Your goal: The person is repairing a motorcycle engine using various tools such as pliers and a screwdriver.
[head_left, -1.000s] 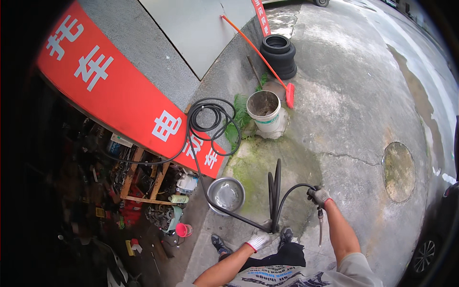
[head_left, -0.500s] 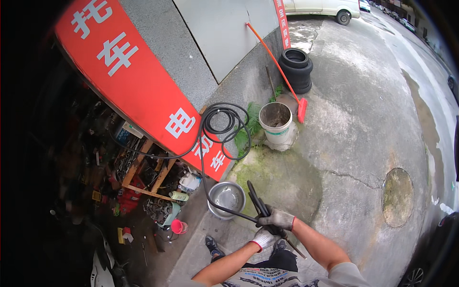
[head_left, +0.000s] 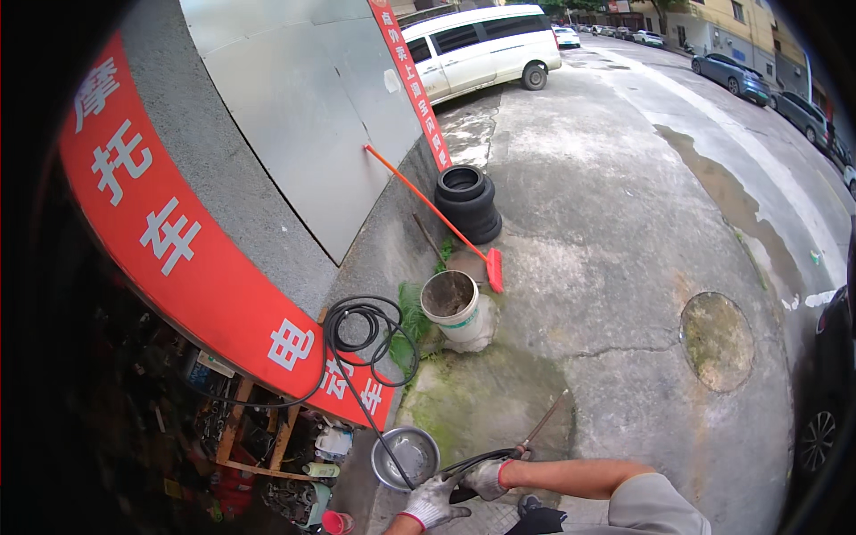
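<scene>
Both my hands wear pale work gloves with dark, dirty palms. My left hand (head_left: pixel 431 501) is closed around a black hose (head_left: pixel 374 429), its thumb sticking out to the right. Just beside it, my right hand (head_left: pixel 487 479) grips gathered lengths of the same hose. A thin metal spray wand (head_left: pixel 546 417) points up and right beyond the right hand; its joint with the hose is partly hidden. From my hands the hose runs up over a metal basin (head_left: pixel 374 459) to a loose coil hung by the red sign (head_left: pixel 294 374).
A white bucket (head_left: pixel 465 332), stacked black tyres (head_left: pixel 468 214) and an orange-handled broom (head_left: pixel 428 203) stand along the wall. Cluttered shelving (head_left: pixel 234 419) and a pink pail (head_left: pixel 337 522) are at left. A white van (head_left: pixel 481 49) stands far ahead; a dark car (head_left: pixel 820 401) is at right.
The view has tilted up toward the street. My left hand has shifted to the hose's left side, and the wand now points up-right instead of down-right.
</scene>
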Motion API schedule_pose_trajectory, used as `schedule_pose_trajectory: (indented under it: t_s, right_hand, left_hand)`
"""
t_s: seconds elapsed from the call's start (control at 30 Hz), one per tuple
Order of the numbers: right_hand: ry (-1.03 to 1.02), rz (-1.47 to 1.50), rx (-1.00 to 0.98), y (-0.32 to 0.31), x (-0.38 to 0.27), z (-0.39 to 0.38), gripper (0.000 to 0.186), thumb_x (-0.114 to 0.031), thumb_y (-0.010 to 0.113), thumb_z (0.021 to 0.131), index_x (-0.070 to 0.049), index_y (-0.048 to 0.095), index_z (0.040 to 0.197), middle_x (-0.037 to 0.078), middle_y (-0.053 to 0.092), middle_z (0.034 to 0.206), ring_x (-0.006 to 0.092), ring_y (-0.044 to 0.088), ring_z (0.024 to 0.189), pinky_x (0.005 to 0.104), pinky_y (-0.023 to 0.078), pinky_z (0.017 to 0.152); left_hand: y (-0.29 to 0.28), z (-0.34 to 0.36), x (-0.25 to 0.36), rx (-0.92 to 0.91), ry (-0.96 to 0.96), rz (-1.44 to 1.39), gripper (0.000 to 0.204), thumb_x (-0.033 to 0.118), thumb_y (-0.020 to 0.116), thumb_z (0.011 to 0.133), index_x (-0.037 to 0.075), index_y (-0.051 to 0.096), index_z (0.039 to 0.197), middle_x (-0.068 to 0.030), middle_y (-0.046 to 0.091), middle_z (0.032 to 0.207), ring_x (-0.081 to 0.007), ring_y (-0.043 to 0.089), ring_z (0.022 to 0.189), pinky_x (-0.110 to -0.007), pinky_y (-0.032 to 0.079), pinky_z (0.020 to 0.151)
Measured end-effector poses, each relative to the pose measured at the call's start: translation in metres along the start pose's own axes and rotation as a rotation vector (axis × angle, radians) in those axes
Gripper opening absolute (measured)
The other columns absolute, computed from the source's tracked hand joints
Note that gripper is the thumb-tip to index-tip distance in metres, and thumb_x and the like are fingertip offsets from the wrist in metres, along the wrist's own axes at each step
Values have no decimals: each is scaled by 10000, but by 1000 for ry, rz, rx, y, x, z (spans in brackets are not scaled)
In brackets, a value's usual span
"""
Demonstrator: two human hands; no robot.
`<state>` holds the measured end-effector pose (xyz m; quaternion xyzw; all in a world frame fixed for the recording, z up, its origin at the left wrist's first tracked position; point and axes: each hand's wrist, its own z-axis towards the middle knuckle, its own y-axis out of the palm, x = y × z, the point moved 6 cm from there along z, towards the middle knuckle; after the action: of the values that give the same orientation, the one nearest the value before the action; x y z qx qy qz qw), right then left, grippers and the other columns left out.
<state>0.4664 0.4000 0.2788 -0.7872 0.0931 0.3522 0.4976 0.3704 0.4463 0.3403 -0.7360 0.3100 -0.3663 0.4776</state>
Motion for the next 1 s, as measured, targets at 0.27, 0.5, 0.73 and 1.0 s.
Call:
schedule_pose_trajectory:
  t_s: [0.27, 0.5, 0.73, 1.0]
  right_hand:
    - [39, -315, 731, -86, -5, -45, 402, -186, 673, 709, -124, 637, 1105, 125, 653, 1005, 335, 621, 919, 443, 474, 857]
    - [250, 2094, 915, -39, 29, -19, 407, -180, 636, 866, 0, 495, 1203, 125, 628, 976, 262, 638, 847, 410, 528, 727]
    - [225, 1454, 1045, -96, 1, 50, 279, -33, 560, 779, -71, 472, 1041, 49, 522, 708, 182, 532, 488, 327, 491, 458]
    - [533, 331, 446, -201, -18, 93, 433, -146, 724, 711, -27, 556, 1092, 125, 672, 916, 182, 640, 841, 334, 507, 758]
  left_hand:
    - [13, 41, -21, -297, -51, -133, 609, 584, 595, 771, 99, 634, 1138, -210, 664, 1034, -360, 632, 983, -440, 489, 860]
    - [12, 28, -24, -45, -128, -211, 528, 535, 577, 815, 72, 635, 1060, -192, 675, 950, -357, 655, 912, -462, 513, 787]
    - [1, 19, -68, 137, -17, -698, 547, 427, 685, 787, 74, 585, 1193, -172, 633, 1111, -327, 606, 1059, -401, 479, 912]
    - [71, -80, -292, 34, -585, -765, 414, 396, 622, 814, 121, 673, 1118, -128, 670, 1120, -282, 627, 1050, -385, 477, 919]
